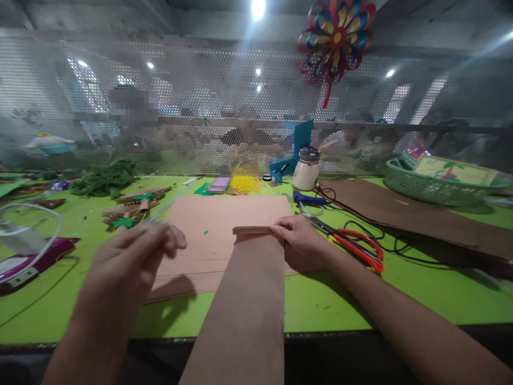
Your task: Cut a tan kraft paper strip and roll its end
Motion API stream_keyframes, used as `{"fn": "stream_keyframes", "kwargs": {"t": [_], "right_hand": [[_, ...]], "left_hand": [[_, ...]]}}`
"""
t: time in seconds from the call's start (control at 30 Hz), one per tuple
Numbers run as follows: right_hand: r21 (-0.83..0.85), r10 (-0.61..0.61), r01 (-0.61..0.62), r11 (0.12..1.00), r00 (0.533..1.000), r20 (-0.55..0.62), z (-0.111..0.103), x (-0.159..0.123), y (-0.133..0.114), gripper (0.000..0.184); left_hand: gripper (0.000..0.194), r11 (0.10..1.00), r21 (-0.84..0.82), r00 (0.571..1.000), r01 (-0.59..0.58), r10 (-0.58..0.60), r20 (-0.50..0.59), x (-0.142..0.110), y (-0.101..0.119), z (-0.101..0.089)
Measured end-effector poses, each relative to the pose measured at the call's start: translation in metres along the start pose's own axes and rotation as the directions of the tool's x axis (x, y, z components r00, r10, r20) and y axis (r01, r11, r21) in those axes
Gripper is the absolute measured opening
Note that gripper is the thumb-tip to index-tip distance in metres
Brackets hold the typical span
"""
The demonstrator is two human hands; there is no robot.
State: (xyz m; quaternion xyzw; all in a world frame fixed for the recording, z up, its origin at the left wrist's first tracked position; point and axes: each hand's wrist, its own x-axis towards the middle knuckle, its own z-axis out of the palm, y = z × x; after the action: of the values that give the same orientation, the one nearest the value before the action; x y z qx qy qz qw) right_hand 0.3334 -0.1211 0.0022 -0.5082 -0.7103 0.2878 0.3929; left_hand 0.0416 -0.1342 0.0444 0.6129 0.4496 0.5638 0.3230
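Note:
A long strip of brown paper (252,305) runs from the table's front edge towards the far side, its far end folded over into a narrow pleated band. My right hand (302,240) pinches the right end of that band between thumb and fingers. My left hand (138,256) is raised to the left of the strip, apart from it. Its fingers are loosely bent and slightly blurred, and I see nothing in them. Under the strip's far end lies a stack of tan paper sheets (192,235). Red-handled scissors (363,246) lie just right of my right hand.
A blue glue gun (308,198) with a black cable lies behind the scissors, near a cream jug (305,174). Dark brown sheets (401,214) and a green basket (433,187) occupy the right. Left are a purple power strip (44,262), paper pieces (132,208) and green strands (106,177).

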Motion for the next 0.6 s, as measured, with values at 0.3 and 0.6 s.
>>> {"fn": "stream_keyframes", "kwargs": {"t": [0.3, 0.6], "right_hand": [[0.026, -0.003, 0.001, 1.0, 0.997, 0.078, 0.004, -0.005, -0.011, 0.027], [0.099, 0.062, -0.07, 0.993, 0.995, 0.082, 0.006, -0.008, -0.006, 0.026]], "left_hand": [[0.043, 0.761, 0.52, 0.782, -0.389, -0.027, 0.623, 0.049, -0.007, 0.056], [0.021, 0.726, 0.407, 0.621, -0.555, 0.036, 0.783, 0.049, -0.028, 0.081]]}}
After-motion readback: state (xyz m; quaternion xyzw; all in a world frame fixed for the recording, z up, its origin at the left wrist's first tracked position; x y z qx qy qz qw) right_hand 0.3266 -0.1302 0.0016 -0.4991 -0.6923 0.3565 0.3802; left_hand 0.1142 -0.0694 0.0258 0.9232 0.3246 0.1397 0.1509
